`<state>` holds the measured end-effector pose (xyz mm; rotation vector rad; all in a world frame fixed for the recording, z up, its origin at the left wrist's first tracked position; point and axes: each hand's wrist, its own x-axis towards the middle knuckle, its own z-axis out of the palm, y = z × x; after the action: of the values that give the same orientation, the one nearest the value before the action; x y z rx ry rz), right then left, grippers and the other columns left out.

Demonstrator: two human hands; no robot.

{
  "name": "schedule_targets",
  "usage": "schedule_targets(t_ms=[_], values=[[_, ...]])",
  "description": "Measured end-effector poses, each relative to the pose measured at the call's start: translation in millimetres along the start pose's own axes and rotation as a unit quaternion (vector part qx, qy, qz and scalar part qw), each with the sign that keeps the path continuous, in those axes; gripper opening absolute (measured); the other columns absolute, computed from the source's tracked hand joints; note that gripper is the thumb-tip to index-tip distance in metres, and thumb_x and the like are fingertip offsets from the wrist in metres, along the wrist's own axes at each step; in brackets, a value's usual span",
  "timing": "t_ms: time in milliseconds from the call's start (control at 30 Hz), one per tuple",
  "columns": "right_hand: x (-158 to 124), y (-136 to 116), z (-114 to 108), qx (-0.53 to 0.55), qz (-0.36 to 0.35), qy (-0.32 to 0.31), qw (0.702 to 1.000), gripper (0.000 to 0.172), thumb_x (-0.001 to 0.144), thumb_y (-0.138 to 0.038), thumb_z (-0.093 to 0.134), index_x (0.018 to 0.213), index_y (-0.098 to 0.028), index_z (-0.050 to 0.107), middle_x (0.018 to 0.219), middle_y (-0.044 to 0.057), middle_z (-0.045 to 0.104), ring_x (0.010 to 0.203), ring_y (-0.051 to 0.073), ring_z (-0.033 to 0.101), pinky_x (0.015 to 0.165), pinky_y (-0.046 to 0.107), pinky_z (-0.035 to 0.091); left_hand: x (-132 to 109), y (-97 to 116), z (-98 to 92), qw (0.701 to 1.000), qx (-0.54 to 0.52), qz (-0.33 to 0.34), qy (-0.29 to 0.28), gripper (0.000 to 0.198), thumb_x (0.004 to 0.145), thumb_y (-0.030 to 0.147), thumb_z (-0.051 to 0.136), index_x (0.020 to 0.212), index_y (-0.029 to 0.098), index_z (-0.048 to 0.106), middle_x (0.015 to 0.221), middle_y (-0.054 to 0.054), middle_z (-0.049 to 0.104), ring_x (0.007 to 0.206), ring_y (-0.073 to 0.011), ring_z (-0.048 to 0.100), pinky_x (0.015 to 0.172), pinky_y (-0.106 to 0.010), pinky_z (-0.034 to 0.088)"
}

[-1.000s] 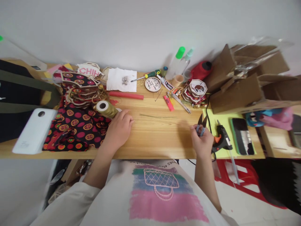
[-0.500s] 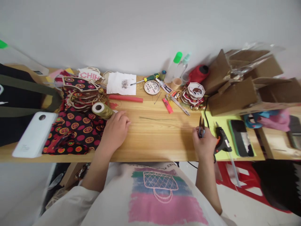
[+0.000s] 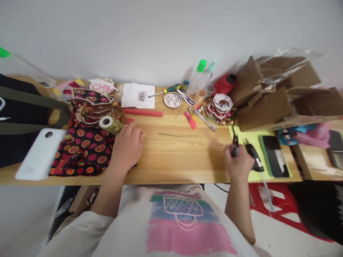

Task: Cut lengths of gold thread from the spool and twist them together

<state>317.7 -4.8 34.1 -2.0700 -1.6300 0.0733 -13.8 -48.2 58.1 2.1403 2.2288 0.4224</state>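
My left hand (image 3: 128,147) is closed around the right end of a spool of olive-gold cord (image 3: 113,126), which lies on its side above a dark patterned cloth (image 3: 88,141). The fingers cover part of the spool. My right hand (image 3: 239,162) grips small scissors (image 3: 235,145) with dark pointed blades and grey-blue handles. The blades point away from me, next to a black glue gun (image 3: 255,159). Between the hands, a thin strand of cord (image 3: 177,135) lies across the wooden table (image 3: 179,160).
At the back are a red stick (image 3: 143,112), a white cloth (image 3: 138,95), a screwdriver (image 3: 171,88), a glue tube (image 3: 187,98), a pen (image 3: 205,119) and stacked octagonal pieces (image 3: 222,103). Cardboard boxes (image 3: 265,110) and a phone (image 3: 274,156) are right; a white device (image 3: 40,153) is left.
My left hand and the spool have shifted slightly left. My right hand has moved a little right toward the glue gun, and the scissor blades have come closer together.
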Motion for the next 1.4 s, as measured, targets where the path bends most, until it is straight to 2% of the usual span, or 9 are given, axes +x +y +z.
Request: schedule_targets(t_ms=[200,400,533,700,833,1000,1133,1267,1400], values=[[3.0,-0.9,-7.3,-0.009,0.031,0.000,0.999,0.021,0.067,-0.039,0.051,0.069,-0.019,0.055,0.055,0.006,0.056,0.053,0.020,0.053,0.056,0.030,0.038,4.2,-1.3,-3.9,1.000,-0.009,-0.016,-0.003,0.029,0.092,0.031,0.034,0.094,0.014,0.057,0.120,-0.018,0.056,0.110,-0.0324,0.050,0.091,-0.050,0.042],[1.2,0.1,-5.8,0.021,0.020,0.002,1.000,0.022,0.069,-0.039,0.052,0.069,-0.018,0.056,0.055,0.006,0.058,0.054,0.020,0.055,0.056,0.030,0.040,5.0,-3.2,-2.8,1.000,-0.013,-0.012,0.015,0.028,0.092,0.028,0.032,0.095,0.015,0.057,0.116,-0.015,0.057,0.108,-0.0308,0.051,0.090,-0.047,0.042],[-1.9,2.2,-7.0,0.081,0.003,0.006,0.997,0.024,0.071,-0.042,0.055,0.071,-0.018,0.058,0.058,0.005,0.060,0.055,0.019,0.057,0.057,0.029,0.043,5.0,-6.8,-5.5,1.000,-0.004,0.005,0.012,0.027,0.091,0.026,0.033,0.091,0.017,0.058,0.106,-0.013,0.060,0.100,-0.0293,0.053,0.085,-0.044,0.044],[-8.7,-3.1,-21.1,0.179,-0.004,0.004,0.984,0.025,0.073,-0.042,0.062,0.073,-0.018,0.060,0.059,0.001,0.058,0.053,0.013,0.052,0.057,0.026,0.043,3.6,-6.5,-3.8,0.999,-0.009,0.032,-0.010,0.023,0.087,0.021,0.037,0.085,0.019,0.060,0.092,-0.009,0.063,0.092,-0.0276,0.056,0.081,-0.043,0.045],[-17.8,-18.0,-30.8,0.300,-0.014,-0.063,0.952,0.023,0.075,-0.040,0.066,0.073,-0.018,0.060,0.058,-0.002,0.053,0.050,0.010,0.045,0.051,0.024,0.039,-0.9,11.7,0.6,0.995,-0.071,0.068,-0.010,0.023,0.088,0.020,0.039,0.090,0.018,0.062,0.098,-0.010,0.066,0.093,-0.0262,0.058,0.083,-0.043,0.045],[-27.1,-43.3,-30.8,0.390,-0.041,-0.172,0.904,0.020,0.077,-0.037,0.066,0.076,-0.018,0.061,0.061,-0.001,0.054,0.050,0.009,0.044,0.048,0.023,0.036,-6.9,54.2,-3.7,0.950,-0.283,0.130,-0.019,0.026,0.091,0.023,0.041,0.109,0.021,0.060,0.115,-0.007,0.063,0.109,-0.0199,0.056,0.097,-0.040,0.042],[-30.9,-56.1,-28.7,0.398,-0.055,-0.215,0.890,0.020,0.077,-0.038,0.065,0.075,-0.018,0.062,0.061,-0.002,0.053,0.050,0.009,0.043,0.047,0.023,0.035,-3.6,80.1,-3.9,0.908,-0.377,0.172,-0.054,0.024,0.089,0.025,0.049,0.110,0.023,0.060,0.114,-0.006,0.065,0.111,-0.0195,0.056,0.106,-0.045,0.033],[-31.7,-58.0,-28.1,0.396,-0.061,-0.234,0.886,0.019,0.078,-0.037,0.064,0.075,-0.018,0.062,0.060,-0.002,0.052,0.049,0.008,0.042,0.047,0.022,0.034,0.6,89.1,8.2,0.876,-0.454,0.143,-0.082,0.013,0.086,0.025,0.055,0.093,0.021,0.064,0.091,-0.005,0.068,0.091,-0.0179,0.061,0.089,-0.037,0.045],[-29.1,-53.6,-25.2,0.388,-0.059,-0.224,0.892,0.019,0.078,-0.036,0.064,0.075,-0.018,0.061,0.059,-0.003,0.051,0.049,0.008,0.040,0.048,0.022,0.034,-0.5,82.7,17.6,0.878,-0.464,0.082,-0.085,0.013,0.085,0.021,0.053,0.075,0.018,0.060,0.075,-0.002,0.064,0.074,-0.0146,0.059,0.073,-0.030,0.047]])
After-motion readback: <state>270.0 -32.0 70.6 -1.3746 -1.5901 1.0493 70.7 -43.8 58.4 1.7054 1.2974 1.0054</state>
